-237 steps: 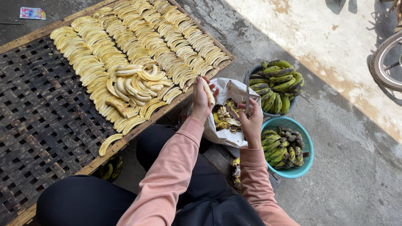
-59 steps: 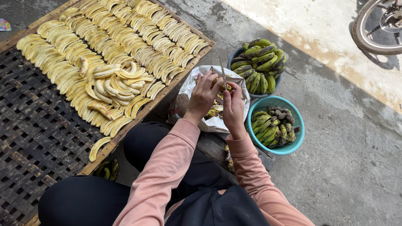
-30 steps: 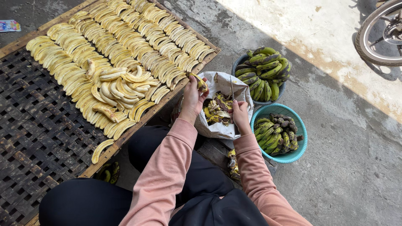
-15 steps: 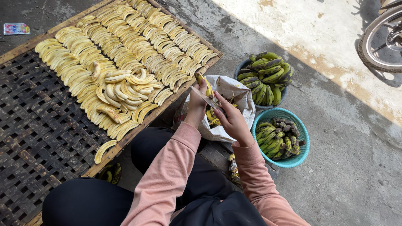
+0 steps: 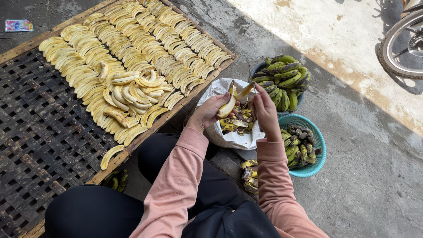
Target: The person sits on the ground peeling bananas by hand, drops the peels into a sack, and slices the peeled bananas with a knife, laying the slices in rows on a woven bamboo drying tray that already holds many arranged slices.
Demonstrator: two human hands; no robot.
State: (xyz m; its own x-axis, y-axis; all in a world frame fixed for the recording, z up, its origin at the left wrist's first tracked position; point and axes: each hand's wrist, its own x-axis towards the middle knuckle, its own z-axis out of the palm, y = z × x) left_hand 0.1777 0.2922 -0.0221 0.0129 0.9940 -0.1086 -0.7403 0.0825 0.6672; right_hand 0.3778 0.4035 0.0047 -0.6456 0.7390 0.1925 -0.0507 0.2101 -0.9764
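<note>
My left hand (image 5: 208, 111) holds a half-peeled banana (image 5: 228, 107) over a white bag (image 5: 229, 137) full of peels. My right hand (image 5: 265, 111) grips a strip of its peel (image 5: 245, 90) and pulls it up and away. Both sleeves are pink. To the left lies a dark woven tray (image 5: 39, 132) covered with rows of peeled bananas (image 5: 145, 57), plus a loose heap (image 5: 132, 94) near its front edge.
A turquoise bowl (image 5: 315, 164) of green unpeeled bananas sits right of the bag, and a second bowl (image 5: 284, 79) of them lies behind it. More bananas (image 5: 250, 174) lie by my knee. A wheel (image 5: 403, 42) stands at the top right on concrete.
My hands have lifted slightly above the bag; the right hand now pulls a peel strip off the banana held in the left. The camera view shifted a little.
</note>
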